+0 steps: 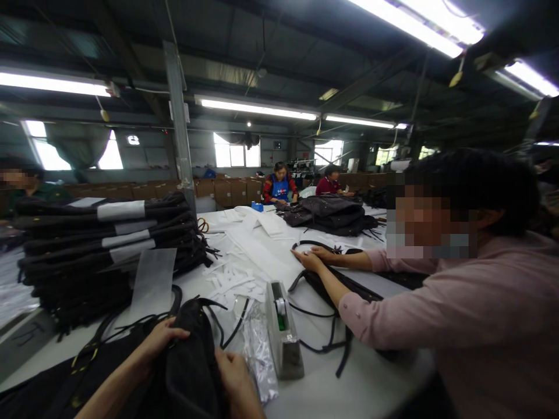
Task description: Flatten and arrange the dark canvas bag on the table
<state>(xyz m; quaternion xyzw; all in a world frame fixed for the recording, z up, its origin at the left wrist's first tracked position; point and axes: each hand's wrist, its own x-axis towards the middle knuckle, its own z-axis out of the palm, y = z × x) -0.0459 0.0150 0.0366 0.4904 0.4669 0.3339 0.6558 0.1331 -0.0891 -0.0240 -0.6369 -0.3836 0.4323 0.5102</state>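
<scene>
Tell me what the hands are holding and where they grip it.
Both hands grip one black bag: the left hand on its upper left edge, the right hand on its right side.

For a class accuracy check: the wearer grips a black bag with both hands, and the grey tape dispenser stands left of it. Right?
Not quite. The head view shows the tape dispenser right of the black bag, not left. Left hand and right hand both grip it.

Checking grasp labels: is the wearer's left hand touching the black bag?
Touching. The head view shows the left hand with fingers curled over the top edge of the black bag, no gap visible.
</scene>
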